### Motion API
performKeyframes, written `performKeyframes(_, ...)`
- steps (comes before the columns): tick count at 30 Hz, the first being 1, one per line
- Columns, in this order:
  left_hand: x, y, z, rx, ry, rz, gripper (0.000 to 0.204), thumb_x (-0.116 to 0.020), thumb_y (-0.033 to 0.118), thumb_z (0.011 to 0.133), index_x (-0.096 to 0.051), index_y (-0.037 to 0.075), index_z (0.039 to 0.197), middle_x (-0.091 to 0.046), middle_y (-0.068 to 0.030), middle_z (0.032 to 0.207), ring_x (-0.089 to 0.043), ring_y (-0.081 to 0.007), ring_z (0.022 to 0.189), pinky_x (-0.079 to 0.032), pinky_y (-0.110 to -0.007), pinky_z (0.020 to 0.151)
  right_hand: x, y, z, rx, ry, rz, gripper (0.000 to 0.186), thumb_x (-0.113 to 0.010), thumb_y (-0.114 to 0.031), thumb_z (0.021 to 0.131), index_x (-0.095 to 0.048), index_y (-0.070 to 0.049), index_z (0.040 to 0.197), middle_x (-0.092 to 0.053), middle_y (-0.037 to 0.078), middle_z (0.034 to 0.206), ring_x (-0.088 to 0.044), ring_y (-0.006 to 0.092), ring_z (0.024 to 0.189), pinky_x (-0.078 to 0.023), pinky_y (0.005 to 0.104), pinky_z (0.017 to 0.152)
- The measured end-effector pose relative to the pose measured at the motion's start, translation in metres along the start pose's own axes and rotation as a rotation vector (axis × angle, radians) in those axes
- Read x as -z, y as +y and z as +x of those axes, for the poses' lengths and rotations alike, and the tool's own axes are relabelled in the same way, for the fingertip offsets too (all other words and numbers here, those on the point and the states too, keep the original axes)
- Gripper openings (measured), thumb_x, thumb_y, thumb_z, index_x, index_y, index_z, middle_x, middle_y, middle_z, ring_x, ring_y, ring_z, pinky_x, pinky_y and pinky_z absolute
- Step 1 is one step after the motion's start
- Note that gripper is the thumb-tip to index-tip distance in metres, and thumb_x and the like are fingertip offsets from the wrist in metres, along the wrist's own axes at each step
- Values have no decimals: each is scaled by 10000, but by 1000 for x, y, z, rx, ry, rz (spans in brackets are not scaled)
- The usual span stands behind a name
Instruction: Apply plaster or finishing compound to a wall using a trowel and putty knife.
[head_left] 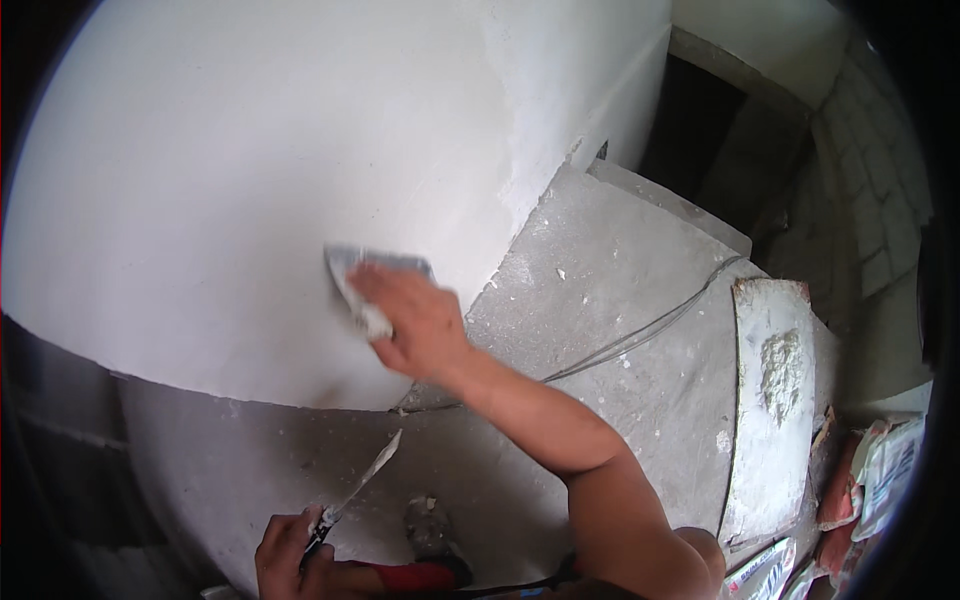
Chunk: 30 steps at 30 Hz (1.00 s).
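Observation:
My right hand reaches up to the white wall, its fingers wrapped round a plastering trowel. The trowel's grey blade appears to lie against the wall; the hand covers part of the tool and there is some blur. Low at the left, my left hand grips a putty knife by its dark handle. Its narrow blade points up and to the right, coated with pale putty, and stays apart from the wall. White smears also mark the fingers of that hand.
Thin cables cross the grey, speckled floor. To the right lies a long white board bearing a putty heap. Bags crowd the lower right. A concrete ledge borders a dark opening. My shoe stands below.

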<state>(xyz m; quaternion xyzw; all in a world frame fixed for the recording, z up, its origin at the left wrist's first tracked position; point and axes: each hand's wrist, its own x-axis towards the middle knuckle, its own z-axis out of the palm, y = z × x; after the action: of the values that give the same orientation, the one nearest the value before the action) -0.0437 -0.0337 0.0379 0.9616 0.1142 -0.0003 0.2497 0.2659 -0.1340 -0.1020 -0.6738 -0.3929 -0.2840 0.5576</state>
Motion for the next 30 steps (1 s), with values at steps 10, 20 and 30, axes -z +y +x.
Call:
performKeyframes(10, 9, 21, -8, -43, 27, -183, 473, -684, 49, 844, -593, -3, 1305, -615, -145, 949, -620, -236, 826, -491, -316, 752, 32, 10, -64, 62, -577, 83, 432, -690, -160, 718, -642, -102, 1144, -669, 98, 1064, -674, 293, 963, -572, 387, 783)
performKeyframes(20, -43, 2, 53, -197, -229, -49, 388, -609, 274, 954, -580, 106, 1303, -659, -144, 1053, -651, -359, 939, -524, -433, 811, 252, 123, 40, -780, -639, -945, 375, -666, -201, 762, -708, -31, 1094, -700, 229, 1083, -671, 384, 1035, -535, 456, 925)
performKeyframes(30, -98, -21, 96, -166, -391, 171, 333, -644, 294, 922, -601, 72, 1167, -653, -179, 1001, -633, -376, 954, -485, -467, 794, 363, 197, -124, -1222, -557, -825, 555, -674, -255, 709, -648, 117, 1120, -658, 331, 1128, -656, 422, 1091, -514, 444, 946)
